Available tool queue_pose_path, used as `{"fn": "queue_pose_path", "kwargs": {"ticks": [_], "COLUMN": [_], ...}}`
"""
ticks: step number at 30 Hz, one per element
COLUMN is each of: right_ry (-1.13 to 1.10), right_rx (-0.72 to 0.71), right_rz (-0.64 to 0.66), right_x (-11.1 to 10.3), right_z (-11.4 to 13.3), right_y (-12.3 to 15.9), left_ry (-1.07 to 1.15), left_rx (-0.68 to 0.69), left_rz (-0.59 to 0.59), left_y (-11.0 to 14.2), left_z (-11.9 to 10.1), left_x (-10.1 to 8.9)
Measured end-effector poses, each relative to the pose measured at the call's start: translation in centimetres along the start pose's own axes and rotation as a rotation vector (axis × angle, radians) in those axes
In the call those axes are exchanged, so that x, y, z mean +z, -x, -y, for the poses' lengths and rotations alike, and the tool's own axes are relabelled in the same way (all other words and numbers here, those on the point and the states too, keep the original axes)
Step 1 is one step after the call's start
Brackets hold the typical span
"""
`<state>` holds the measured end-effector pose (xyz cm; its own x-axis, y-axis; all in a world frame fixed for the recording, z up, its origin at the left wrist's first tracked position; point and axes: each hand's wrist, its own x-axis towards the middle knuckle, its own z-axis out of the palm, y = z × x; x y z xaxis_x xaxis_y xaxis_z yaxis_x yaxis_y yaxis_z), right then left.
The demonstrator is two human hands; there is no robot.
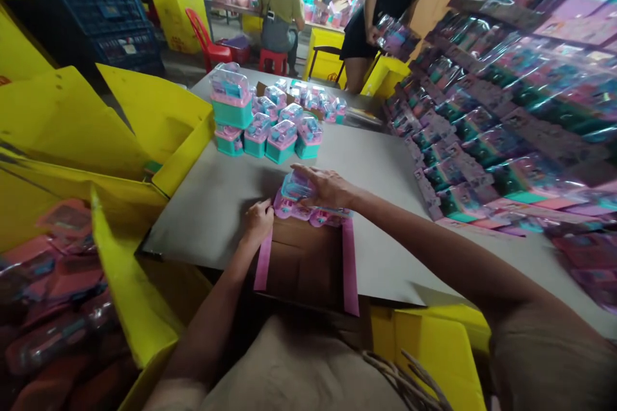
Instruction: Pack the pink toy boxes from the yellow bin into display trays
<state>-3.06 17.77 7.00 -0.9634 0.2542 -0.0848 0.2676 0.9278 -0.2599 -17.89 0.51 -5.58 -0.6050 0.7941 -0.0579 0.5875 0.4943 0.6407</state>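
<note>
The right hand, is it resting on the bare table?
No, the right hand is on a clear plastic container at the far end of the open box.

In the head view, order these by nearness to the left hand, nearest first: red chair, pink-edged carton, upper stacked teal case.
1. Pink-edged carton, right at the left hand.
2. Upper stacked teal case, ahead.
3. Red chair, beyond the table.

The open brown cardboard box with pink edges (306,263) looks matt; the clear-topped pink-and-teal plastic containers (280,149), glossy; the pale grey table (369,160), smooth.
</note>
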Motion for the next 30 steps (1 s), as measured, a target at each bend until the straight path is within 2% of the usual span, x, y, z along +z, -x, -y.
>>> {"fn": "queue_pose_path", "kwargs": {"ticks": [6, 8, 10, 12, 14, 16, 18, 21, 25, 28, 30], "right_ry": [0.061, 0.080, 0.065, 0.044, 0.074, 0.149, 0.216, 0.264, 0.281, 0.229, 0.156], "right_rx": [0.053, 0.071, 0.029, -0.025, -0.002, 0.092, 0.146, 0.096, 0.031, 0.040, 0.021], "right_rz": [0.033, 0.045, 0.064, 0.023, -0.035, -0.036, 0.028, 0.087, 0.099, 0.059, -0.013], "right_x": [1.7, 1.9, 1.4, 0.7, 0.2, 0.1, 0.2, 0.4, 0.4, 0.7, 0.8], "right_z": [0.9, 1.4, 1.4, 0.7, -0.5, -1.8, -3.0, -4.2, -5.3, -5.6, -5.4], "right_y": [-1.3, -1.8, -1.6, -0.4, 1.7, 4.0, 5.8, 6.9, 6.2, 5.7, 6.2], "left_ry": [-0.005, -0.011, -0.013, -0.001, -0.028, -0.136, -0.276, -0.397, -0.413, -0.416, -0.439], "left_rx": [-0.010, 0.005, 0.011, 0.109, 0.357, 0.636, 0.769, 0.821, 0.895, 0.888, 0.881], "left_rz": [0.026, 0.055, 0.054, -0.053, -0.162, -0.141, -0.024, 0.066, 0.094, 0.091, 0.075], "left_y": [-0.2, -0.2, -0.3, -0.6, -1.3, -2.2, -3.3, -4.8, -6.0, -6.1, -5.7], "left_z": [0.0, 0.1, 0.1, -0.4, -1.6, -3.4, -5.2, -6.9, -7.2, -7.1, -7.2], "left_x": [0.4, -0.1, -1.4, -3.1, -4.7, -5.8, -6.0, -5.6, -5.2, -5.3, -5.2]}}
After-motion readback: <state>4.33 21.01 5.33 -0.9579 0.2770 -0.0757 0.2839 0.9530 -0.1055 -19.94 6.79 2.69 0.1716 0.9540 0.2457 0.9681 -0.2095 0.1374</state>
